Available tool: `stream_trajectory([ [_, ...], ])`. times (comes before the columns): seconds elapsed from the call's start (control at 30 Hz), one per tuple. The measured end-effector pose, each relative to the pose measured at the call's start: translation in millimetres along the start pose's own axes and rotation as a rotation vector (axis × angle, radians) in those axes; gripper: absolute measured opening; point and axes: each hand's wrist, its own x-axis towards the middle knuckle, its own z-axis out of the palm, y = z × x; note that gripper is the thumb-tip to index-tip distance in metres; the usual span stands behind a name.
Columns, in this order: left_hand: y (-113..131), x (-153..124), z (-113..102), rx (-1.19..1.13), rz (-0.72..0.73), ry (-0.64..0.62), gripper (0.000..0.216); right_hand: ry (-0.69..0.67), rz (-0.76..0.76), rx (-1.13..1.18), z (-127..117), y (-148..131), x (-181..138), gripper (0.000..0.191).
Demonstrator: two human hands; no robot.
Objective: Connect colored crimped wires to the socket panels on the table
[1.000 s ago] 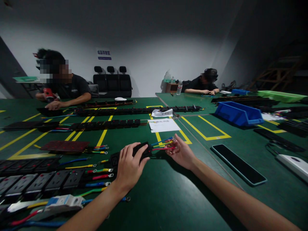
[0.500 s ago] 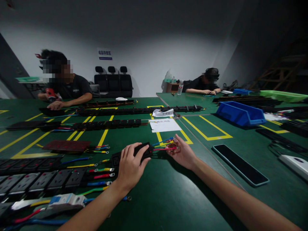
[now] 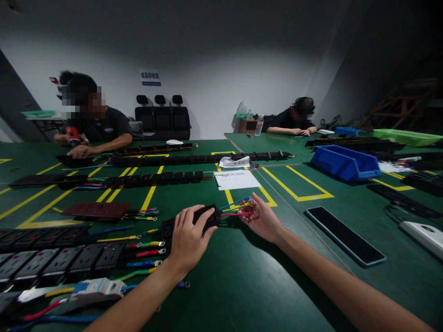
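My left hand [image 3: 188,237] is wrapped over a short black socket strip [image 3: 207,217] lying on the green table [image 3: 242,286]. Red, blue and yellow wires [image 3: 235,208] stick out of the strip's right end. My right hand [image 3: 261,219] pinches the ends of those wires just right of the strip. Both forearms reach in from the bottom edge.
Rows of black socket modules with coloured wires [image 3: 69,260] lie at the left. Long black strips [image 3: 155,179] and a white paper sheet [image 3: 236,179] lie beyond. A blue bin [image 3: 344,163], a dark flat panel [image 3: 344,236] and a white device [image 3: 422,233] are right. Two seated people [image 3: 93,124] work at the far side.
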Motion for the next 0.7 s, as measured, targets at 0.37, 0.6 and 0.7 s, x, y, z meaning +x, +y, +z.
stream_trajectory([
  [0.37, -0.2, -0.2, 0.4, 0.001, -0.014, 0.012, 0.049, 0.056, -0.119, -0.094, 4.6, 11.9, 6.0, 0.029],
  [0.6, -1.7, -0.6, -0.2, -0.014, 0.012, 0.03, 0.043, 0.057, -0.275, -0.104, 7.7, 18.7, 0.7, 0.031],
  [0.7, -3.7, 1.0, -0.2, -0.012, 0.025, 0.049, 0.041, 0.053, -0.285, -0.074, 9.3, 17.3, -1.2, 0.031],
])
